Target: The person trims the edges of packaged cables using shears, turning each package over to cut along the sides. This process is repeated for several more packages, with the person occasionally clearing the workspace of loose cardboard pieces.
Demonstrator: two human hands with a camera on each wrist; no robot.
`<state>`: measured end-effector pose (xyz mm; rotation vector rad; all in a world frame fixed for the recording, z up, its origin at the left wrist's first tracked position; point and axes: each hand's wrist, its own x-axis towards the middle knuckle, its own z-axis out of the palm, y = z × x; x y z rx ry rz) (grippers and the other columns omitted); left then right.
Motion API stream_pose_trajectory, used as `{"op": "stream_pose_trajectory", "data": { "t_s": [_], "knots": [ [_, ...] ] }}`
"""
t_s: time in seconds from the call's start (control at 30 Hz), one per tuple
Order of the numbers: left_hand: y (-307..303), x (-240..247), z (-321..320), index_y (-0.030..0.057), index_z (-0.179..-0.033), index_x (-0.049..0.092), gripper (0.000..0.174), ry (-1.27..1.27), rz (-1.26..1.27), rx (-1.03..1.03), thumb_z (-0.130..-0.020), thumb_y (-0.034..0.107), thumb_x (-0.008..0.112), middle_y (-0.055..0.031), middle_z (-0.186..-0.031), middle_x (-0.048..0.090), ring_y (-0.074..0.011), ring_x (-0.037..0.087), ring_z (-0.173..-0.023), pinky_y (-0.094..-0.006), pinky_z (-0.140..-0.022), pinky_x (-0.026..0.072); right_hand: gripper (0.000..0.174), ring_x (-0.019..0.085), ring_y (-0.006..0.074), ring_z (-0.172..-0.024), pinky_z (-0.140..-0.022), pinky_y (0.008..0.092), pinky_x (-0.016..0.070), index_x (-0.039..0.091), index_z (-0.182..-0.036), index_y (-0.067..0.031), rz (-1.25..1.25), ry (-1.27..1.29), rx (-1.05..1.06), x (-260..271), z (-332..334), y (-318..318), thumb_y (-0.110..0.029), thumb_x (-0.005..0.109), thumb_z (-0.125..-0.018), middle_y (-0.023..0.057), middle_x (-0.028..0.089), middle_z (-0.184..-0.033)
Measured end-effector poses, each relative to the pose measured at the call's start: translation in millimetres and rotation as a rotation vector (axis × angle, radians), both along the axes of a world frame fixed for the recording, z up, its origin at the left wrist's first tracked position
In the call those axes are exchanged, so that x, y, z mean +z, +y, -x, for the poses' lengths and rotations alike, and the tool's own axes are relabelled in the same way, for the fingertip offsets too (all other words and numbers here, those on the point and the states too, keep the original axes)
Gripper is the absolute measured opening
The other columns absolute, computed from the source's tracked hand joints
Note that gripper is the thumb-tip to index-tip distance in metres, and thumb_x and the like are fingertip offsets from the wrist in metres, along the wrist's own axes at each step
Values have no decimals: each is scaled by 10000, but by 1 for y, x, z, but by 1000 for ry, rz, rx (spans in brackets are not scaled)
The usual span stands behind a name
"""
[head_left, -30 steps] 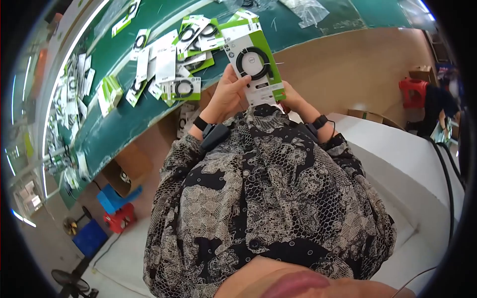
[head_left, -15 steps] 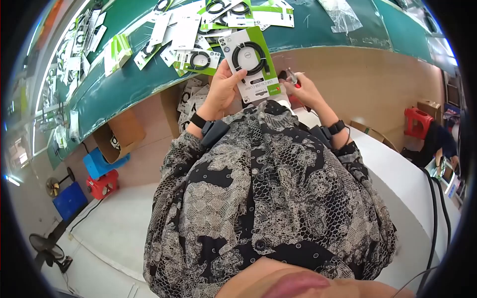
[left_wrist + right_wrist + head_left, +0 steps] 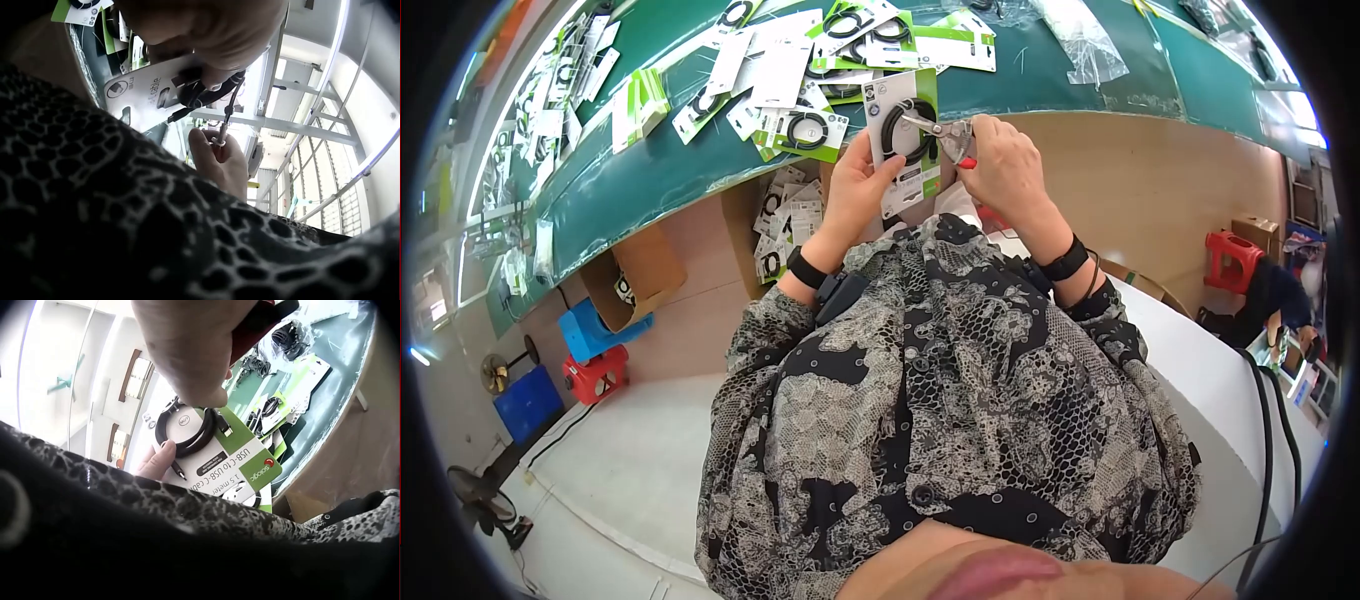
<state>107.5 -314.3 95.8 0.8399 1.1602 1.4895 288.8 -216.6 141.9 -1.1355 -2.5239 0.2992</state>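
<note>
My left hand (image 3: 855, 195) grips the lower left of a green-and-white card (image 3: 908, 190), its thumb across the front. A coiled black USB-C cable (image 3: 890, 132) is mounted on the card, which reads "USB-C to USB-C cable" in the right wrist view. My right hand (image 3: 1008, 165) holds metal pliers (image 3: 950, 130) with a red handle (image 3: 255, 332). Their jaws reach over the coil, at its upper right side in the head view. From the left wrist view, the tool tip (image 3: 222, 132) sits close to the end of the cable loop.
Many carded cables (image 3: 805, 130) lie piled on the green table (image 3: 1030, 85) beyond my hands. Clear plastic bags (image 3: 1085, 40) lie further right. Below the table edge stands a cardboard box with more cards (image 3: 785, 225). A red stool (image 3: 1233, 260) is at the right.
My right hand came out from behind the card with the pliers and has raised them to the coil. My left hand keeps holding the card, now turned slightly.
</note>
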Motion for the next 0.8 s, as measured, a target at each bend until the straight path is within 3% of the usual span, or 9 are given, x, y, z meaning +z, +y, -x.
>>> {"op": "stream_pose_trajectory", "data": {
  "t_s": [0.13, 0.8],
  "knots": [
    [-3, 3, -1, -5, -1355, 431, 487, 123, -11, 46, -894, -8, 588, -71, -1201, 596, -110, 593, -1025, -251, -855, 493, 268, 605, 368, -816, -710, 448, 480, 515, -891, -30, 105, 7, -41, 0, 4, -2, -170, 661, -714, 171, 608, -826],
    [-9, 4, -6, -14, -1346, 462, 481, 233, -68, 107, -885, -16, 599, -93, -1159, 631, -87, 608, -948, -244, -763, 516, 350, 611, 364, -841, -712, 445, 483, 508, -898, -35, 178, -32, -72, 3, -5, -7, -186, 719, -664, 150, 622, -849]
  ]
}}
